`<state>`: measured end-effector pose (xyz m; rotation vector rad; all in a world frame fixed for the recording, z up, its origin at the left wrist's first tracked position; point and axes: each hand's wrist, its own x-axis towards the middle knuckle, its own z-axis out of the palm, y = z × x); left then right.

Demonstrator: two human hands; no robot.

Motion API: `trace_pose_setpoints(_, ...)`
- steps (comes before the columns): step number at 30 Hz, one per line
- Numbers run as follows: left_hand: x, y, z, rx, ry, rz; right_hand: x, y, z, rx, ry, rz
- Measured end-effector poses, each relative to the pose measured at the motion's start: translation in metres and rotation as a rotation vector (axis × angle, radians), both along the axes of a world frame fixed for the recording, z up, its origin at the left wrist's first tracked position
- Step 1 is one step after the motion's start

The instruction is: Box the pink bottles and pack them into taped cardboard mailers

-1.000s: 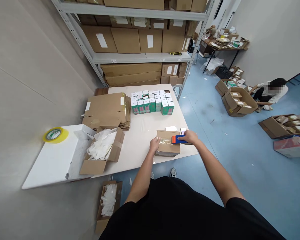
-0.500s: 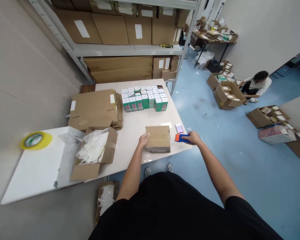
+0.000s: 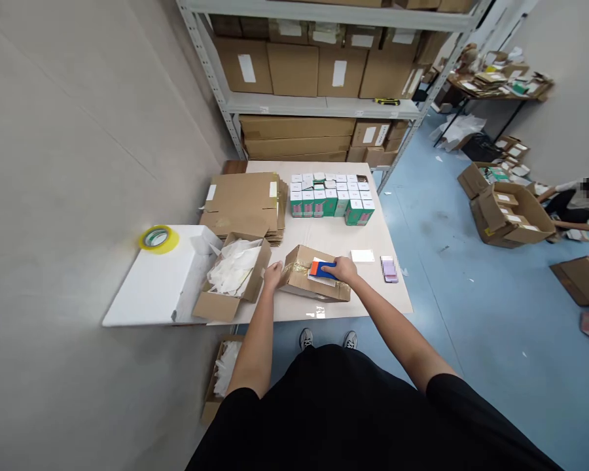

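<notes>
The small cardboard box [image 3: 302, 285] lies slanted on the tabletop [image 3: 324, 239], directly under both hands and close to the front edge nearest the person. Only a narrow strip of bare surface remains between the box and that edge. The right hand [image 3: 344, 269] is closed around a blue and orange tape dispenser [image 3: 322, 268], which sits on the top face of the box. The left hand [image 3: 273, 275] is against the left end of the box with curved fingers. I cannot tell if it really grips.

Just left of the left hand stands an open carton [image 3: 211, 305] filled with white plastic bags, so there is almost no room on that side. Beyond this carton a white board [image 3: 142, 294] carries a yellow tape roll [image 3: 159, 239]. To the right of the right hand the tabletop is free up to a white card [image 3: 362, 256] and a small purple item [image 3: 389, 269], which lie near the right edge. Ahead of the hands there is an open strip, then a stack of flat cardboard [image 3: 243, 203] and a block of green and white packs [image 3: 331, 199].

Past the right edge is blue floor [image 3: 451, 314].
</notes>
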<state>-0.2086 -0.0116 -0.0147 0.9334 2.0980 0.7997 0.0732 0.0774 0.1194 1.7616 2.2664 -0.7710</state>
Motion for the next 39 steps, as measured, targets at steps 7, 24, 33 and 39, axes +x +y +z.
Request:
trace_pose_setpoints(7, 0.012, 0.003, 0.003, -0.103, -0.045, -0.132, -0.063, -0.008, -0.014, -0.098, -0.043, 0.067)
trace_pose_setpoints(24, 0.169, 0.042, -0.014, -0.216, 0.069, -0.201, 0.089, 0.015, -0.027, -0.037, -0.154, -0.057)
trace_pose_setpoints(33, 0.166, 0.049, -0.019, -0.204, 0.023, -0.201, 0.256, 0.031, -0.002, -0.063, -0.251, -0.210)
trace_pose_setpoints(39, 0.160, 0.053, -0.026, -0.189, 0.025, -0.208, 0.301, 0.023, -0.004, -0.083, -0.216, -0.304)
